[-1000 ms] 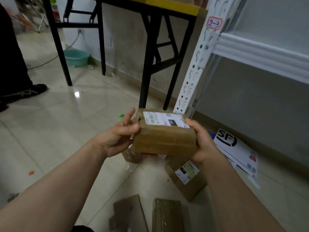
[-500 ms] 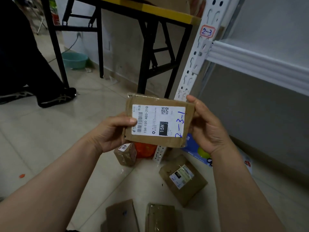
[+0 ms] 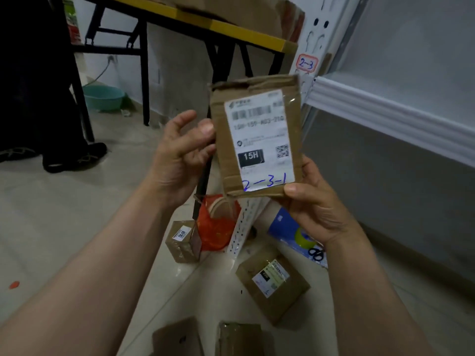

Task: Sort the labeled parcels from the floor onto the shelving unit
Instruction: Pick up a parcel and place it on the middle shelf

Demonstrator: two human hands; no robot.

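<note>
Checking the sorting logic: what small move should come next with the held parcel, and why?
Probably carry the parcel in the right hand rightward toward the shelf: its handwritten mark reads 2-3-1, and the post tag beside that shelf reads 2-3.

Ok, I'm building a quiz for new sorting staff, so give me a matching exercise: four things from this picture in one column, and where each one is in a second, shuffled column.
Things
1. parcel marked 2-3-1
2. teal basin
3. red-framed 2-3 tag
4. orange bag

Places
A. stuck on the white shelf upright
B. on the floor at the foot of that upright
C. held up in the right hand
D. on the floor by the wall, beyond the black table leg

Pairs: 1-C, 2-D, 3-A, 4-B
</note>
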